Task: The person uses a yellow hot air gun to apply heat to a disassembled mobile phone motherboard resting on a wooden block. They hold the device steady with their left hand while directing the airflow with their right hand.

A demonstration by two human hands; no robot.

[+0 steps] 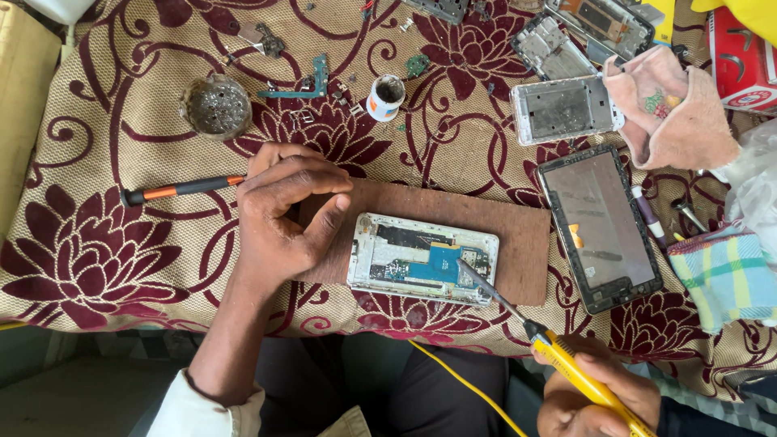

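R hand [595, 388] gripping soldering iron [566, 364] (fingers closed)

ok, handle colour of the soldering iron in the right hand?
Yellow. The soldering iron in the right hand has a yellow handle and cord, clearest in the head view.

We noted: woven cloth [97, 121], rough, matt; brown board [518, 235], matt fibre; tablet screen [599, 222], glossy glass; soldering iron [566, 364], yellow plastic, metal tip.

A small round metal dish [216, 106] sat on the maroon-flowered cloth [97, 251]. Near it stood a small white pot [385, 97]. A dark tablet [598, 227] lay right, beside a pink cloth [678, 113] and an empty phone frame [564, 108].
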